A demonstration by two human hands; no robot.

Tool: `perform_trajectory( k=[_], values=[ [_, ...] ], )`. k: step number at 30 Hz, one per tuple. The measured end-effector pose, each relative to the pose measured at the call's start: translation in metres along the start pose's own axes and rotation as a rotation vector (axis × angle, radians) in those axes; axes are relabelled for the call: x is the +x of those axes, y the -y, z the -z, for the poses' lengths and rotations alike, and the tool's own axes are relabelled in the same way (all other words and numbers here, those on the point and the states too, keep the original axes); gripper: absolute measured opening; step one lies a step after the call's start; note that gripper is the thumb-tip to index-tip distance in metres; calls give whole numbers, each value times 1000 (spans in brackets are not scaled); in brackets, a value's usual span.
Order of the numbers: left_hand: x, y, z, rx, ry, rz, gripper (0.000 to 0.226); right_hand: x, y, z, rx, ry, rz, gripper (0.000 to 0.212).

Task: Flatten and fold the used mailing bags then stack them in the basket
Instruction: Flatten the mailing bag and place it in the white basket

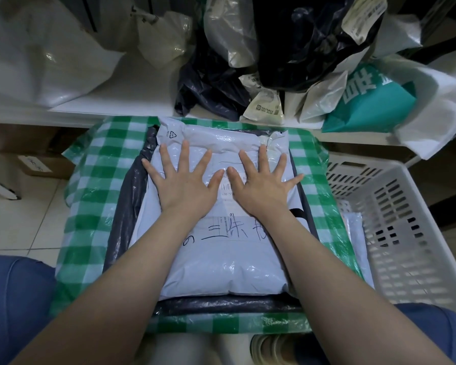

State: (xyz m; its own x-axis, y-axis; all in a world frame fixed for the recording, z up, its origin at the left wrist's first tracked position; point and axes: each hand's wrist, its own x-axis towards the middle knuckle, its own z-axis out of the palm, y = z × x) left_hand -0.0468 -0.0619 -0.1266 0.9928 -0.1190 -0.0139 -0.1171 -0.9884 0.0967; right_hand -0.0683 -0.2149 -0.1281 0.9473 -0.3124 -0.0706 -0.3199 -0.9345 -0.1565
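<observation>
A pale grey mailing bag (221,262) with black handwriting lies flat on top of a dark grey bag (128,206), and both rest on a green-and-white checked bag (90,185). My left hand (183,180) and my right hand (262,181) lie side by side on the pale bag's upper half, palms down, fingers spread and straight, pressing on it. A white slotted basket (406,222) stands to the right, with a folded white bag (357,233) lying inside it.
A heap of crumpled bags, black (300,48), white and teal (374,106), fills a white shelf (132,93) behind the work spot. A large white bag (45,56) sits at the far left. My knees in blue trousers flank the pile. Tiled floor lies to the left.
</observation>
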Motion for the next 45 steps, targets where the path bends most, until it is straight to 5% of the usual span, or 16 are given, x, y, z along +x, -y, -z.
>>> perform_trajectory(
  k=[24,33,38,42,45],
  values=[
    [-72,-10,27,-51,144,45,58,-70,9,14,25,107,-81,67],
    [-80,-5,3,-19,73,39,58,-76,5,1,-12,49,-61,67],
    [-78,-3,10,-21,141,44,62,-76,3,9,26,160,-44,68],
    [-62,14,33,-167,-102,223,71,-71,-13,34,138,15,-226,69],
    [-51,29,49,-338,-1,436,84,-75,-30,47,72,19,-384,74]
  ],
)
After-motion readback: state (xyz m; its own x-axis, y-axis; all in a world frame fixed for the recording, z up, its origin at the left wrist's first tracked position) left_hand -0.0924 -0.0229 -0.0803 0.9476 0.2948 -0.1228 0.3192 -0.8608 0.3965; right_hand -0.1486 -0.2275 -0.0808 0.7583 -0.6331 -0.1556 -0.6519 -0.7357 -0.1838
